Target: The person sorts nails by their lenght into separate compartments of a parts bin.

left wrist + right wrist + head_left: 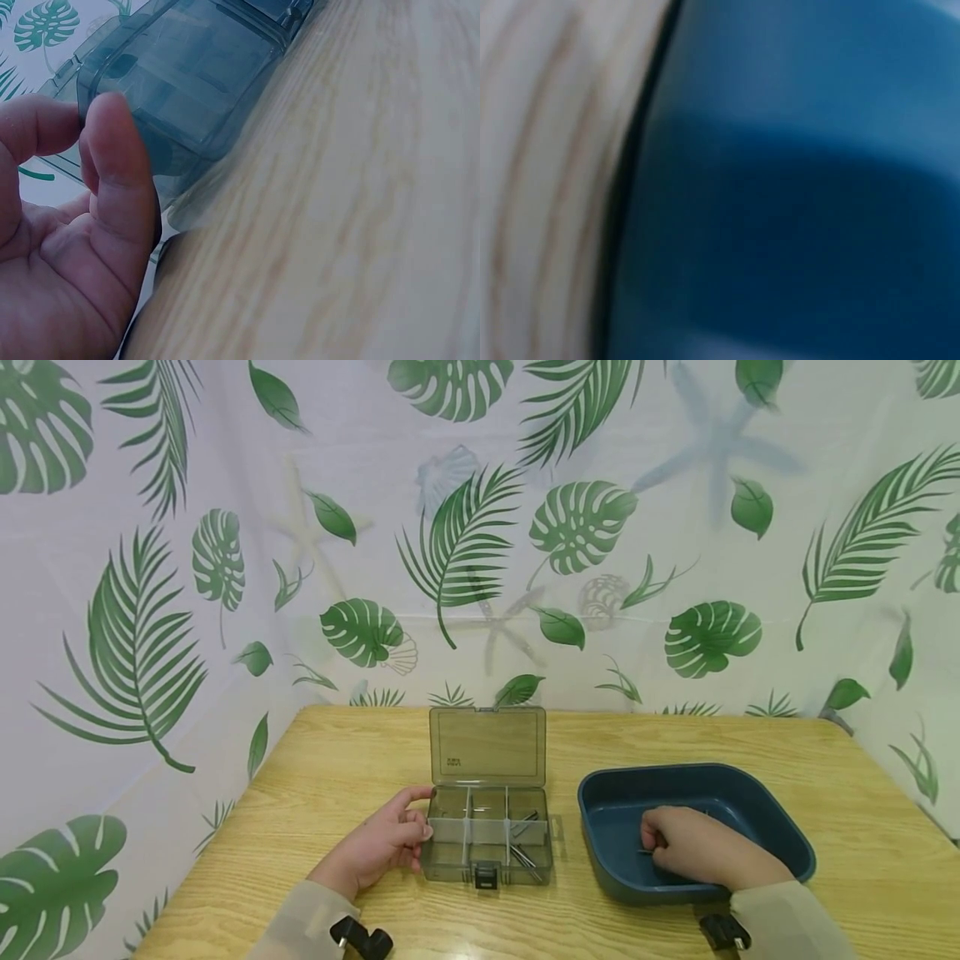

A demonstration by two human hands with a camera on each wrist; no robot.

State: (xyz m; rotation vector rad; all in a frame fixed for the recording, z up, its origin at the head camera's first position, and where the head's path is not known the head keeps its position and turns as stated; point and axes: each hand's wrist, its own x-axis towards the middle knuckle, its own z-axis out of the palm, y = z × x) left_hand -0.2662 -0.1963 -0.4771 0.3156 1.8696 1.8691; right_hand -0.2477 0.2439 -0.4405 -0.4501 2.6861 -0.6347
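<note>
Gripping box point(487, 833) from left: left hand point(385, 838); right hand point(686, 843) curled inside tray point(611, 827), grasp unclear.

Small dark lettering point(453, 762) on raised lid point(502, 745) of compartment box point(447, 870): too small to read.

Head cam bright & clear; wrist cams dim.
Head: even light, soft shadows, glare on table point(457, 935) nr bottom edge. L wrist: dull, bluish cast, a bit soft. R wrist: v. blurry, tub point(795, 225) out of focus.
</note>
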